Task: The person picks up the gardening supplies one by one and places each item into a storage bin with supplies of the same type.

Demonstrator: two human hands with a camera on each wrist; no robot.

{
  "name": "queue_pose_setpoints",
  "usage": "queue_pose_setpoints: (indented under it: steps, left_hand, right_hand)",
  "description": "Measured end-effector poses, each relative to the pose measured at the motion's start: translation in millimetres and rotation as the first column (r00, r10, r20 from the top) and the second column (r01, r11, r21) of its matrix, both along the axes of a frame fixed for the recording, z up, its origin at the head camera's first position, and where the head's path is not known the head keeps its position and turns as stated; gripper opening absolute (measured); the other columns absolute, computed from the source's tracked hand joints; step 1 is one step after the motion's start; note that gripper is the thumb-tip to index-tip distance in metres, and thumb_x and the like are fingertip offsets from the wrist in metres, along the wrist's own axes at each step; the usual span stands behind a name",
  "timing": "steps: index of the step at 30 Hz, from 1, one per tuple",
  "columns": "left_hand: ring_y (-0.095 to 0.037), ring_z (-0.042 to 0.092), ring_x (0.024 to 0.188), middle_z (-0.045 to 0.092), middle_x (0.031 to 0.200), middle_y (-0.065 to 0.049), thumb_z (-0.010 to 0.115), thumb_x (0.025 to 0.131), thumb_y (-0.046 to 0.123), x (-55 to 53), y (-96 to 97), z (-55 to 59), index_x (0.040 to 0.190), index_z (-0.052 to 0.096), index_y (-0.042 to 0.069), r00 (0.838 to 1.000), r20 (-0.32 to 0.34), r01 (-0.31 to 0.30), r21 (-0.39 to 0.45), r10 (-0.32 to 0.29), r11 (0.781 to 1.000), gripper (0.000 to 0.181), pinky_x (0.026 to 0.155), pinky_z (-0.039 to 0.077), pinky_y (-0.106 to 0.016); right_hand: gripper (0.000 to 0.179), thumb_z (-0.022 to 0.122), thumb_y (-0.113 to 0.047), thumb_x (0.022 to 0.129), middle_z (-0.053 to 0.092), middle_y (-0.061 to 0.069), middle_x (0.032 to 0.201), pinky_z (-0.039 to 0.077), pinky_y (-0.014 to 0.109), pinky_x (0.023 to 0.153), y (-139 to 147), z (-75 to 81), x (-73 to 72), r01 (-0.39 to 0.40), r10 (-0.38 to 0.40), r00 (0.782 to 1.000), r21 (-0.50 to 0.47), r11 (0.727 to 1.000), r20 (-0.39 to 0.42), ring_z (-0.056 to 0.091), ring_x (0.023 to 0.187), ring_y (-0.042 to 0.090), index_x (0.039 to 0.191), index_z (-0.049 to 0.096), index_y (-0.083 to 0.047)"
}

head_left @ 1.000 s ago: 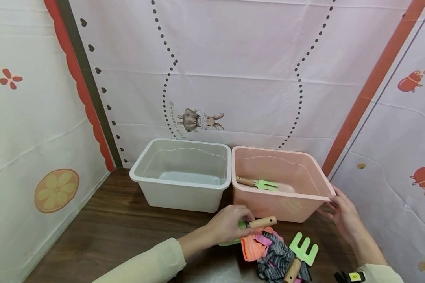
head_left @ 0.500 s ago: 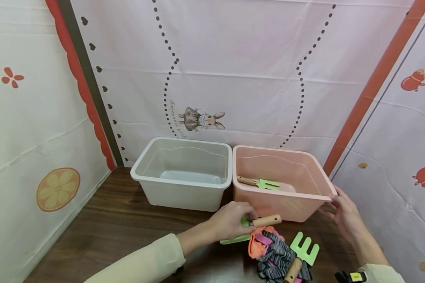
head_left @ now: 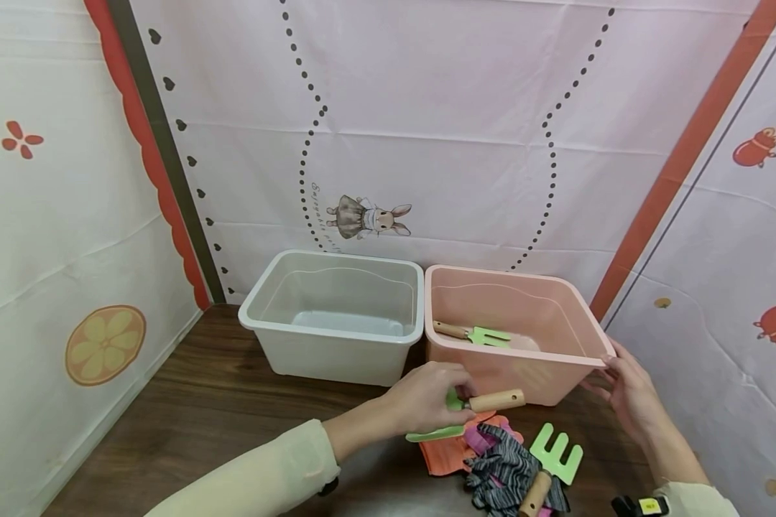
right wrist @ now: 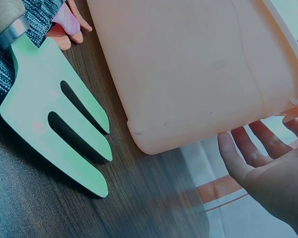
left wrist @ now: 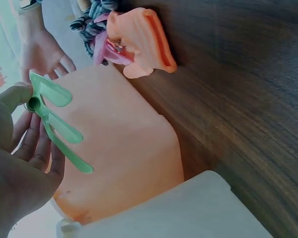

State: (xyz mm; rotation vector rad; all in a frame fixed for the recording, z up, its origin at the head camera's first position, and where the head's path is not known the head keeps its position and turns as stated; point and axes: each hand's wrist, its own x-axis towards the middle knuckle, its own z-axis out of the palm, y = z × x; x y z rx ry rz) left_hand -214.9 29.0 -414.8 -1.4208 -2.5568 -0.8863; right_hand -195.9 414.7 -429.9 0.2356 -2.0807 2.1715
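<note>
My left hand [head_left: 430, 395] pinches a green hand fork [left wrist: 62, 126] at its neck, just in front of the pink bin. The fork's wooden handle [head_left: 498, 401] points right, and its tines hang over the glove pile. My right hand [head_left: 630, 388] grips the front right rim corner of the pink bin [head_left: 491, 373], fingers at the rim and under it. Below the left hand lie a folded orange glove [head_left: 445, 456], a pink one [head_left: 481, 438] and a grey striped glove [head_left: 507, 467]. A second green fork [right wrist: 59, 109] lies over the striped glove.
Inside the pink bin lies another green fork [head_left: 488, 337] with a wooden handle. Left of it stands a grey-white bin [head_left: 330, 359], its rim close against the pink one. Both bins stand at the back of the dark wooden table [head_left: 200, 431], before a printed cloth wall [head_left: 453, 179].
My left hand has moved a little right and up with the fork. More of the orange glove shows below it. The right hand stays at the pink bin's corner.
</note>
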Motion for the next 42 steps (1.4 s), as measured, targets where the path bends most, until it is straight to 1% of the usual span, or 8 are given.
queue_pose_setpoints:
  steps: [6, 12, 19, 23, 29, 36, 42]
  left_hand:
    - [0.005, 0.057, 0.083, 0.065, 0.094, 0.015, 0.086, 0.091, 0.028, 0.1, 6.2, 5.9, 0.104, 0.076, 0.019, 0.999, -0.030, 0.013, -0.006, -0.013, 1.000, 0.019, 0.072, 0.047, -0.007]
    - [0.007, 0.056, 0.082, 0.067, 0.094, 0.015, 0.086, 0.091, 0.029, 0.3, 10.2, 13.1, 0.104, 0.076, 0.019, 0.999, -0.046, 0.020, 0.013, -0.019, 1.000, 0.018, 0.072, 0.047, -0.007]
    - [0.007, 0.056, 0.082, 0.067, 0.094, 0.014, 0.086, 0.091, 0.029, -0.6, 13.9, 17.2, 0.104, 0.076, 0.019, 0.996, -0.072, 0.046, 0.025, -0.044, 0.999, 0.019, 0.073, 0.046, -0.006]
    - [0.006, 0.058, 0.083, 0.067, 0.094, 0.015, 0.086, 0.091, 0.029, -1.4, 17.6, 25.0, 0.106, 0.075, 0.019, 0.994, -0.092, 0.055, 0.013, -0.053, 0.998, 0.020, 0.074, 0.046, -0.005]
    - [0.006, 0.056, 0.084, 0.067, 0.094, 0.015, 0.087, 0.090, 0.029, -2.9, 21.4, 36.1, 0.105, 0.076, 0.018, 0.990, -0.132, 0.055, 0.014, -0.052, 0.998, 0.022, 0.075, 0.045, -0.005]
    - [0.004, 0.055, 0.085, 0.065, 0.095, 0.015, 0.086, 0.091, 0.031, -5.2, 26.2, 46.7, 0.107, 0.076, 0.019, 0.991, -0.127, 0.046, -0.012, -0.047, 0.999, 0.022, 0.075, 0.044, -0.006]
    - [0.005, 0.058, 0.087, 0.069, 0.099, 0.014, 0.085, 0.092, 0.030, -8.4, 28.5, 58.6, 0.111, 0.077, 0.018, 0.990, -0.135, 0.043, -0.016, -0.045, 0.999, 0.024, 0.080, 0.046, -0.005]
  right_hand:
    - [0.048, 0.038, -0.020, 0.116, 0.064, -0.019, 0.135, 0.062, 0.028, 0.086, 0.8, -0.7, 1.2, 0.000, 0.000, 1.000, 0.003, 1.000, 0.001, 0.065, 0.113, 0.000, 0.163, 0.033, -0.017]
    - [0.048, 0.039, -0.021, 0.116, 0.063, -0.019, 0.137, 0.062, 0.027, 0.086, 0.8, -0.2, 0.7, 0.006, -0.006, 1.000, 0.013, 1.000, 0.003, 0.064, 0.114, 0.000, 0.164, 0.032, -0.017]
    - [0.050, 0.039, -0.021, 0.116, 0.063, -0.019, 0.137, 0.062, 0.027, 0.086, -0.2, 0.6, -1.5, 0.003, -0.003, 1.000, 0.022, 1.000, 0.005, 0.064, 0.114, 0.000, 0.165, 0.030, -0.016]
    - [0.049, 0.038, -0.021, 0.116, 0.063, -0.018, 0.137, 0.061, 0.027, 0.086, 0.4, -0.1, -0.5, -0.004, 0.005, 1.000, 0.024, 1.000, -0.004, 0.064, 0.115, 0.000, 0.164, 0.032, -0.017]
    - [0.050, 0.038, -0.022, 0.116, 0.063, -0.019, 0.137, 0.061, 0.027, 0.086, 1.2, -0.3, 0.2, -0.007, 0.007, 1.000, 0.036, 0.999, -0.006, 0.064, 0.115, 0.000, 0.165, 0.031, -0.017]
    - [0.054, 0.038, -0.022, 0.116, 0.062, -0.020, 0.137, 0.061, 0.026, 0.086, 1.2, 0.6, -0.5, -0.004, 0.004, 1.000, 0.040, 0.999, 0.004, 0.064, 0.114, -0.001, 0.168, 0.025, -0.014]
    - [0.053, 0.038, -0.021, 0.116, 0.063, -0.020, 0.136, 0.061, 0.026, 0.086, 1.2, 0.3, 0.1, -0.015, 0.015, 1.000, 0.027, 1.000, -0.001, 0.064, 0.114, -0.001, 0.168, 0.025, -0.015]
